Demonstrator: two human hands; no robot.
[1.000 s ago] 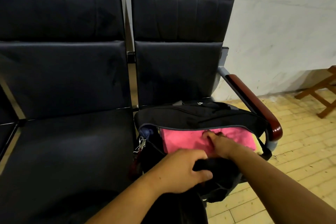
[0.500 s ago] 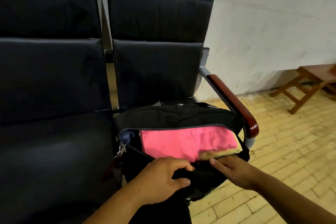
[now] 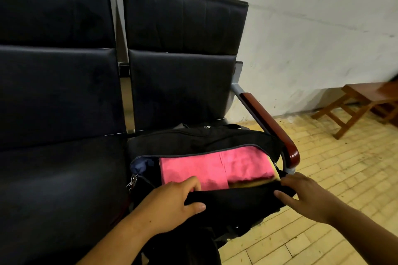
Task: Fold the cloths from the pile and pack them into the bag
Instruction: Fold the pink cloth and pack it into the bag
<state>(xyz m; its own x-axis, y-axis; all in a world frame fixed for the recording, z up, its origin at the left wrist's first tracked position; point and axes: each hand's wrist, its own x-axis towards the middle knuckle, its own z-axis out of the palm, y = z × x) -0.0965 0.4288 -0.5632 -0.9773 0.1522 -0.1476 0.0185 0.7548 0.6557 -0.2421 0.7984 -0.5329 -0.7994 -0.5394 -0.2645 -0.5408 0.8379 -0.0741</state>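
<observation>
Lifts the right hand [image 3: 305, 196] off the pink cloth [image 3: 202, 170] since a second ago and sets it at the right end of the bag's [image 3: 232, 202] front edge, fingers curled over the rim, thumb on the outside. Grips the same edge further left with the left hand [image 3: 172, 202], thumb below, fingers hooked into the opening. Holds the unzipped bag on the right seat of the black bench [image 3: 64, 178], against the armrest [image 3: 269, 122]. Shows the pink cloth folded flat on top inside, a yellow cloth's [image 3: 247, 183] edge peeking out beneath at the right. Has a wooden stool [image 3: 366, 101] well apart by the wall.
</observation>
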